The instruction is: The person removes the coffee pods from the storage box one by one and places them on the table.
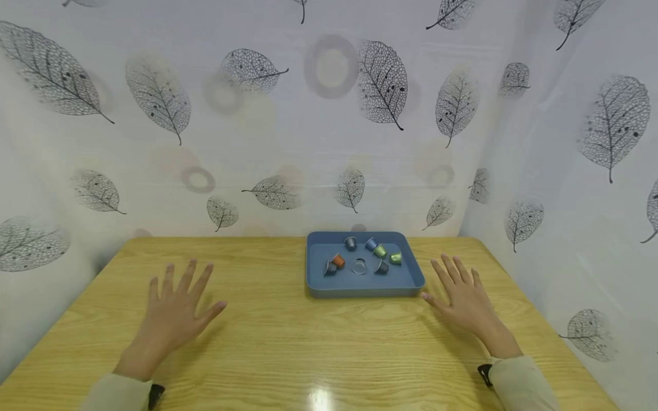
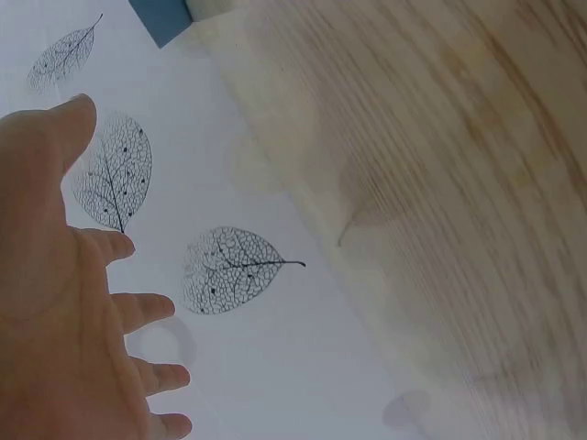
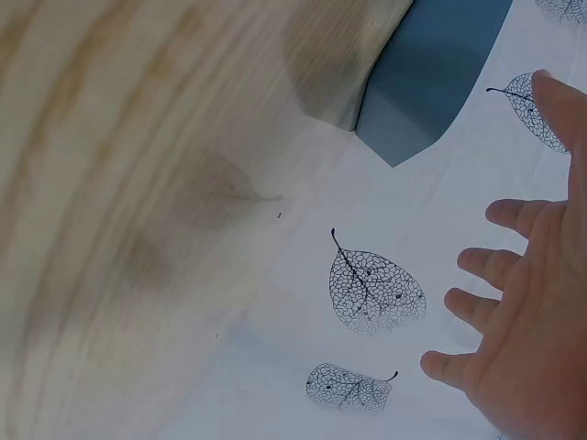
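My left hand (image 1: 175, 314) is held over the left part of the wooden table, fingers spread and holding nothing. The right hand (image 1: 466, 302), also spread and bare, is just right of a blue tray (image 1: 365, 292); its thumb tip is close to the tray's front right corner. Inside the tray lie several coffee capsules: an orange one (image 1: 338, 261), a blue one (image 1: 372, 244), two green ones (image 1: 395, 258), several dark grey ones (image 1: 381, 267) and a silvery, clear-looking one (image 1: 359, 266). Both wrist views show the hands with fingers extended; the tray's wall (image 3: 431, 82) appears in the right wrist view.
The wooden table (image 1: 288, 354) reaches back to a pale curtain (image 1: 308, 131) printed with leaves, which also hangs along the right side. The tray stands near the table's back edge, right of the middle. Dark bands (image 1: 156, 395) show at both wrists by light sleeves.
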